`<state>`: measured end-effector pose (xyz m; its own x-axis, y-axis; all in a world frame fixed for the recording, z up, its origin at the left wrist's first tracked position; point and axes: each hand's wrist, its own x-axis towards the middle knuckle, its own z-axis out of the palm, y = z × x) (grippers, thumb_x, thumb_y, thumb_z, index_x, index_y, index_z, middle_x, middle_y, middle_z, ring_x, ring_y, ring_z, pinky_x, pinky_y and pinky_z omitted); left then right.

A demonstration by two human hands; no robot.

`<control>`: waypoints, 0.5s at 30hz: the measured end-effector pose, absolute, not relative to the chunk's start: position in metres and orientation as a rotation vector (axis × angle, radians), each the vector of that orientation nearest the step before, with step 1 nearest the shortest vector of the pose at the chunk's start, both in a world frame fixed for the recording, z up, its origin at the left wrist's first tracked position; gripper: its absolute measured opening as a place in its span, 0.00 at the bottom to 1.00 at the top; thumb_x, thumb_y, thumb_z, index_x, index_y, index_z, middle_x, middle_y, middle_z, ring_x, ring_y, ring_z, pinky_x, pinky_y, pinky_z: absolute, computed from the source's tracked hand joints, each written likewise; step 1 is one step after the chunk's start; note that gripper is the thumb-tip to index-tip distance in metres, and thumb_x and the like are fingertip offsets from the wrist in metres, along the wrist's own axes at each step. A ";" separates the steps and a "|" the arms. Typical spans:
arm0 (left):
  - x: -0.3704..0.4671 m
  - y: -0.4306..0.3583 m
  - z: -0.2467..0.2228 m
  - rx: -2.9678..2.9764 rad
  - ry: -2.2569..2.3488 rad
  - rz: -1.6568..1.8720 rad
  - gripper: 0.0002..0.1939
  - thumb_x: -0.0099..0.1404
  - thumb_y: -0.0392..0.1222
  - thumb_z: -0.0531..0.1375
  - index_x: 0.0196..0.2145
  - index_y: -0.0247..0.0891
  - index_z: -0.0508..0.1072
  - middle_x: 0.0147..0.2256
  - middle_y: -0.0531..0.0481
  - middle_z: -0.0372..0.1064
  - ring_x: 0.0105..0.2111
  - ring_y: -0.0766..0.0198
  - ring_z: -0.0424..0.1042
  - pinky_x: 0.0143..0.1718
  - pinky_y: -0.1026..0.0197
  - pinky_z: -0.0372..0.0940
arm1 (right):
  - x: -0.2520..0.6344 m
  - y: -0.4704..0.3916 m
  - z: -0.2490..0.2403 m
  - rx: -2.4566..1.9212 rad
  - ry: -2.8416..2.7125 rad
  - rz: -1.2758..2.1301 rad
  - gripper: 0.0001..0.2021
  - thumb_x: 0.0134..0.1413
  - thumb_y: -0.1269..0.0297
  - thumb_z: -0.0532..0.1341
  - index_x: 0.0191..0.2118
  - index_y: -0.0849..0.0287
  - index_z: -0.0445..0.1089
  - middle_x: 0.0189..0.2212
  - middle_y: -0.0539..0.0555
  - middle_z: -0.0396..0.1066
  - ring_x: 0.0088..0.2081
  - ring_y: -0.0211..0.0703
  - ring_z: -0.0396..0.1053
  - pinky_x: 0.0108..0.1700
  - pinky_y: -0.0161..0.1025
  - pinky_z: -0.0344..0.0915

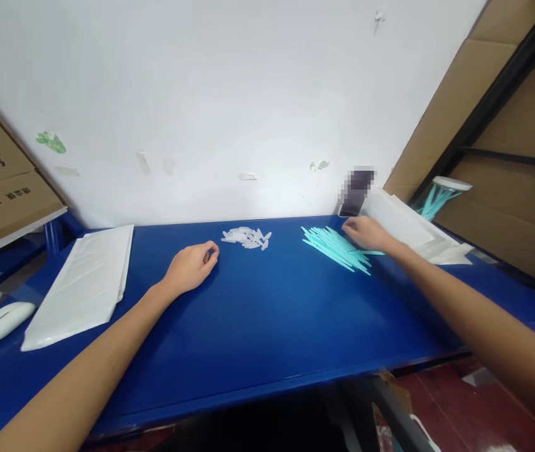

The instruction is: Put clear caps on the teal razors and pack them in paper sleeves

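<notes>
My left hand (192, 266) rests on the blue table, its fingers curled in and the thumb meeting the index finger. Whatever it may hold is hidden. Just beyond it, to the right, lies a small heap of short whitish translucent pieces (247, 237). Over on the right, a loose pile of thin turquoise sticks (336, 248) is spread at a slant. At the pile's right edge is my right hand (365, 232), fingers bent together near the upper ends of the sticks. I cannot make out whether a stick is between them.
A blue table (258, 339) stands against a white wall. White plastic sheets (83, 282) and a white rounded device (1, 323) lie left. At the back right are a phone (355, 202), white packaging (402, 220) and a lidded clear jar (451, 184) of turquoise sticks. Cardboard boxes flank both sides.
</notes>
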<state>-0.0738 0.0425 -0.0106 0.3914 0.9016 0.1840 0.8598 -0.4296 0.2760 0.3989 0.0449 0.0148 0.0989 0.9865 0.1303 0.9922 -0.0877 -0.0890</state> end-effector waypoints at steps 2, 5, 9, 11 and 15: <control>-0.073 0.042 -0.011 2.509 1.587 0.468 0.14 0.72 0.49 0.49 0.41 0.42 0.71 0.30 0.51 0.72 0.30 0.58 0.72 0.31 0.59 0.56 | 0.407 0.037 0.026 -2.219 -1.897 -0.102 0.18 0.61 0.50 0.59 0.44 0.59 0.78 0.43 0.59 0.81 0.44 0.53 0.76 0.46 0.41 0.66; -0.072 0.042 -0.011 2.502 1.593 0.471 0.13 0.71 0.48 0.49 0.41 0.42 0.71 0.30 0.51 0.72 0.30 0.57 0.71 0.31 0.59 0.56 | 0.424 0.022 0.036 -2.254 -1.768 -0.180 0.26 0.63 0.46 0.52 0.48 0.64 0.76 0.40 0.64 0.79 0.45 0.60 0.74 0.49 0.48 0.64; -0.071 0.042 -0.011 2.485 1.609 0.477 0.13 0.71 0.48 0.50 0.40 0.42 0.71 0.29 0.51 0.71 0.30 0.57 0.71 0.31 0.59 0.55 | 0.445 0.007 0.033 -2.226 -2.034 0.053 0.16 0.56 0.57 0.59 0.45 0.58 0.77 0.37 0.59 0.79 0.40 0.54 0.74 0.46 0.45 0.64; -0.071 0.041 -0.010 2.477 1.608 0.476 0.13 0.70 0.48 0.50 0.41 0.42 0.71 0.29 0.51 0.71 0.30 0.57 0.70 0.31 0.59 0.54 | 0.451 0.003 0.029 -2.196 -2.193 0.210 0.10 0.49 0.62 0.64 0.39 0.56 0.76 0.32 0.56 0.77 0.35 0.51 0.72 0.42 0.43 0.64; -0.071 0.040 -0.010 2.474 1.602 0.474 0.13 0.71 0.48 0.50 0.40 0.42 0.71 0.29 0.51 0.71 0.30 0.57 0.70 0.31 0.59 0.54 | 0.454 0.007 0.028 -2.155 -2.332 0.358 0.07 0.54 0.58 0.61 0.31 0.55 0.72 0.27 0.55 0.73 0.31 0.50 0.69 0.38 0.43 0.63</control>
